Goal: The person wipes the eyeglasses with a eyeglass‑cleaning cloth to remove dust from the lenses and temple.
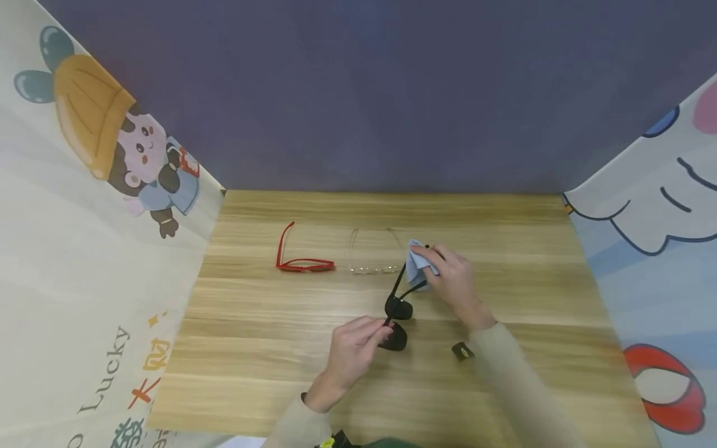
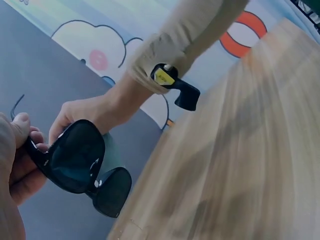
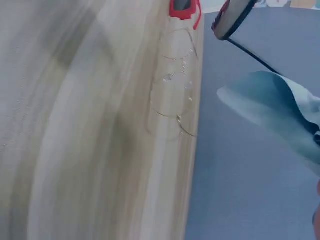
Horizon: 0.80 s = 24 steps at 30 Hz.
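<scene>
Black sunglasses (image 1: 399,308) are held up over the table. My left hand (image 1: 351,350) pinches them near one end of the frame, fingers and thumb together, as the left wrist view also shows on the dark-lensed sunglasses (image 2: 77,157). A light blue cloth (image 1: 416,264) is gripped in my right hand (image 1: 455,280), over the far ends of the sunglasses' temple arms. In the right wrist view the folded cloth (image 3: 270,107) hangs beside a thin dark arm, and only a sliver of the hand shows at the edge. Exactly how the cloth wraps the arm is hidden.
Red-framed glasses (image 1: 307,266) lie on the wooden table (image 1: 252,348) at the left. Thin clear glasses (image 1: 375,270) lie in the middle, near the cloth. A small dark piece (image 1: 462,351) lies by my right sleeve. Cloth walls enclose the table's back and sides.
</scene>
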Tool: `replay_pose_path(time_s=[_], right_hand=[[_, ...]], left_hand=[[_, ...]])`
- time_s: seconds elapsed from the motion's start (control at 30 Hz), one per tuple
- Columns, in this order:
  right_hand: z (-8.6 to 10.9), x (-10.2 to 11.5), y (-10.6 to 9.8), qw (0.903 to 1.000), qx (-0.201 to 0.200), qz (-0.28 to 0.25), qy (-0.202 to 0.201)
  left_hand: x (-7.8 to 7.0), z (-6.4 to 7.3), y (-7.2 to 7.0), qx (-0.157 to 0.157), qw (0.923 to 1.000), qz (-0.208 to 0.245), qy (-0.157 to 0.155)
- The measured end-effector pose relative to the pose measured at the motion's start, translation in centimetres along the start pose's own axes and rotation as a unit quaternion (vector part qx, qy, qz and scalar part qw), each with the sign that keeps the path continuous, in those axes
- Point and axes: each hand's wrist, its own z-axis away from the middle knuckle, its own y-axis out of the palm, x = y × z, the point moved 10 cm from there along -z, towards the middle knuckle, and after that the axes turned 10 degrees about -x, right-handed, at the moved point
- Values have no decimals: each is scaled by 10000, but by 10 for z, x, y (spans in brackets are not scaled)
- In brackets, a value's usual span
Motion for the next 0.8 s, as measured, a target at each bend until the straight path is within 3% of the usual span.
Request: replay_pose_path(time_s=[0.23, 0.4, 0.5, 0.63, 0.8], right_hand=[[23, 19, 27, 9908, 1222, -59, -579], [45, 24, 46, 9814, 1838, -105, -550], [48, 23, 49, 9830, 1773, -187, -443], [41, 21, 44, 9891, 1374, -285, -438], [20, 5, 18, 9986, 246, -469, 45]], left_hand=[[-3, 3, 3, -127, 9993, 285, 204], [-7, -1, 7, -178, 9990, 285, 286], [-9, -3, 8, -193, 9993, 157, 295], [-7, -4, 8, -197, 9997, 13, 155], [-3, -1, 10, -205, 9998, 53, 58]])
